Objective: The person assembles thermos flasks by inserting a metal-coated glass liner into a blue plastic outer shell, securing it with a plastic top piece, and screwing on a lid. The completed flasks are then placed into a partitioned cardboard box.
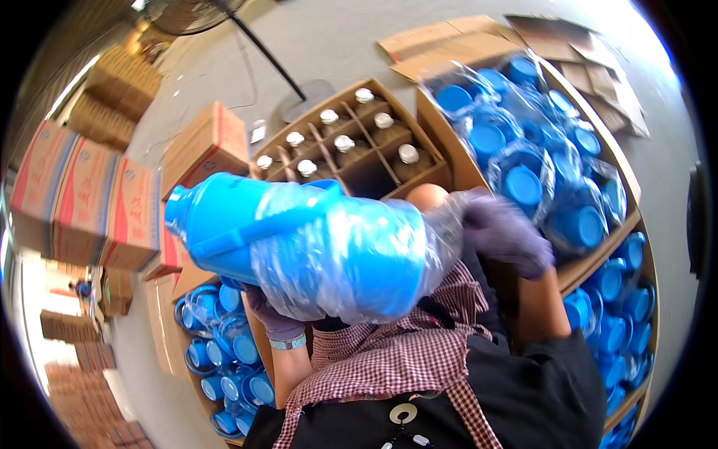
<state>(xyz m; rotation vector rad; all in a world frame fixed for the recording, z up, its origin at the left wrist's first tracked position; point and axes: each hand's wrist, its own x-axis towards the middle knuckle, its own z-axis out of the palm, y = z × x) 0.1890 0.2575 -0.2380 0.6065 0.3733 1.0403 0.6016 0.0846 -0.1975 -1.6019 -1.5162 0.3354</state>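
A blue thermos flask (224,217) with a side handle lies across in front of me, its neck pointing left. A clear plastic bag (329,262) covers its base and more than half of its body. My left hand (275,313), in a purple glove, is under the flask and supports it; most of its fingers are hidden. At the flask's right end, my right hand (512,232), gloved in purple too and blurred, is closed on the gathered end of the bag.
Ahead stands a divided carton (441,179) of silver-topped bottles, one compartment vacant. Cartons of bagged blue flask parts (523,183) stand on the right, with more blue parts (239,348) lower left. Stacked boxes (82,198), a fan stand (273,56) and flattened cardboard (449,45) lie beyond.
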